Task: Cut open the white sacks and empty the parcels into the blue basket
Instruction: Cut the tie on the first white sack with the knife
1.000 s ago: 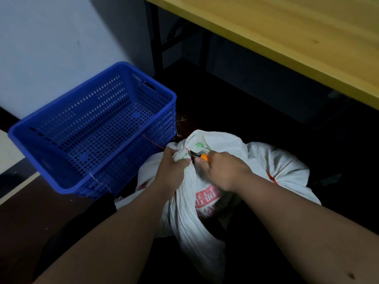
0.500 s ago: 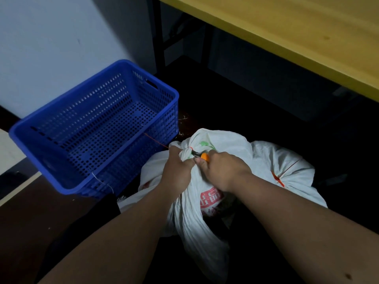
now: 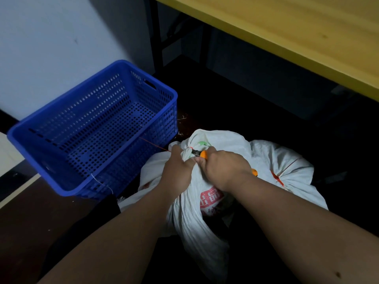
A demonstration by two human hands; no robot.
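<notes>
A white woven sack (image 3: 196,218) with red print stands on the dark floor in front of me. My left hand (image 3: 178,171) grips its bunched, tied neck. My right hand (image 3: 223,171) holds an orange-handled cutter (image 3: 202,154) whose dark blade rests against the tie at the neck. A thin red string (image 3: 153,144) runs from the neck toward the basket. A second white sack (image 3: 281,160), tied with red cord, lies behind on the right. The blue perforated basket (image 3: 61,140) stands to the left with no parcels in it.
A yellow wooden tabletop (image 3: 297,37) overhangs at the upper right, with black legs (image 3: 158,50) behind the basket. A pale wall (image 3: 51,48) rises at the left. Small bits of thread lie on the floor near the basket.
Both hands have stayed at the sack's neck, with the cutter working at the tie. The view has shifted slightly; sack and basket stay where they were.
</notes>
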